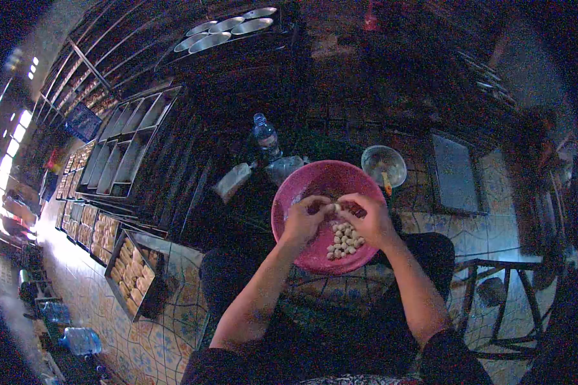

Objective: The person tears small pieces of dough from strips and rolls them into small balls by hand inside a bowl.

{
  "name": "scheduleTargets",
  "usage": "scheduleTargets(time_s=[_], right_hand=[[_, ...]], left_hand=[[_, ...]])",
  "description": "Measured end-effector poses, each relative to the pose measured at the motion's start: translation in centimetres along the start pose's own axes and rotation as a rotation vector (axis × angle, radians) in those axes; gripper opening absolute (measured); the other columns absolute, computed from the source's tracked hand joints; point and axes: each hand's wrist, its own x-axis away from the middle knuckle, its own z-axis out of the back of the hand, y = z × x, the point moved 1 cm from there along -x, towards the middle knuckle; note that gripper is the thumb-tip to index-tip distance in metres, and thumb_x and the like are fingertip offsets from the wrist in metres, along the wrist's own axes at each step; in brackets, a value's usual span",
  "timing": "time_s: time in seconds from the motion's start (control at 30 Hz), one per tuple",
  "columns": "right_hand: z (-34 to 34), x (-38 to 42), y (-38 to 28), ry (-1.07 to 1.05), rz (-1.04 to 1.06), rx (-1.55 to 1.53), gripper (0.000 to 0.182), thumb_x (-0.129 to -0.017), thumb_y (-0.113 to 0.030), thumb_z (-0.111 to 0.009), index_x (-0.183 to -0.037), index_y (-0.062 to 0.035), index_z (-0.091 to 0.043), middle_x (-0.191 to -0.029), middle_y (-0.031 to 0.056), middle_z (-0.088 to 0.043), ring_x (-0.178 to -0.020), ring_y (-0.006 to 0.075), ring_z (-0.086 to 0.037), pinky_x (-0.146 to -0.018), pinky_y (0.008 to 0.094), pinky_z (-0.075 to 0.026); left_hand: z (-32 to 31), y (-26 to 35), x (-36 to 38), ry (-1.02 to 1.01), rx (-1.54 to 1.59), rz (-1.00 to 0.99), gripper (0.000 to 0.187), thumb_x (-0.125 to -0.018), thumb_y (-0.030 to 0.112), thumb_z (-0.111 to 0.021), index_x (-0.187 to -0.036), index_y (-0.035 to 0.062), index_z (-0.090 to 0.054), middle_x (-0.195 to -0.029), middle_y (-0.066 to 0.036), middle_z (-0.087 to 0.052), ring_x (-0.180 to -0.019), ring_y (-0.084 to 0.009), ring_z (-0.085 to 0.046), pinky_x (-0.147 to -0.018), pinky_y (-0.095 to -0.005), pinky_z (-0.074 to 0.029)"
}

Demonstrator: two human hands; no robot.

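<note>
A pink plastic basin sits at my lap between my knees. Inside it, toward the lower right, lies a pile of small pale round balls. My left hand and my right hand meet over the middle of the basin, thumbs and fingers bent inward. Pinched between their fingertips is one small pale ball, partly covered by the fingers. Some dark reddish bits show in the basin behind my right fingers.
Beyond the basin are a metal bowl with an orange-handled tool, a plastic bottle and a plastic bag. Trays of bread rolls line the tiled floor at left, beside stacked metal pans. A metal stool frame stands at right.
</note>
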Motion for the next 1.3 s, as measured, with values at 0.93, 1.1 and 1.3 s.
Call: scheduleTargets(time_s=[0.93,1.1,1.3], right_hand=[[-1.1,-0.1,0.2,0.116,0.141,0.045,0.025,-0.088,-0.023,-0.077,-0.107,-0.0076,-0.073,-0.094,0.0091,-0.070,-0.089,0.0268,-0.069,-0.081,0.0386,-0.055],[-0.6,0.0,0.1,0.114,0.155,-0.048,0.027,-0.088,-0.026,-0.076,-0.107,-0.0066,-0.073,-0.088,0.0084,-0.067,-0.084,0.0274,-0.069,-0.079,0.0386,-0.055],[-0.8,0.3,0.9,-0.005,-0.008,-0.045,0.027,-0.093,-0.028,-0.070,-0.102,-0.0027,-0.072,-0.091,0.0113,-0.069,-0.085,0.0253,-0.070,-0.078,0.0384,-0.054]], left_hand=[[-1.6,-1.6,-0.6,-0.046,0.688,0.319,0.029,-0.096,0.010,-0.069,-0.121,0.0067,-0.055,-0.100,-0.005,-0.068,-0.092,-0.0145,-0.066,-0.083,-0.0277,-0.056],[-2.0,-1.8,-0.6,-0.090,0.808,0.286,0.034,-0.097,0.015,-0.070,-0.126,0.0072,-0.054,-0.102,-0.004,-0.068,-0.093,-0.0146,-0.067,-0.084,-0.0280,-0.055],[-1.3,-6.1,-2.2,-0.048,0.128,-0.071,0.029,-0.095,0.018,-0.070,-0.119,0.0050,-0.062,-0.107,-0.010,-0.069,-0.094,-0.0222,-0.069,-0.084,-0.0368,-0.057]])
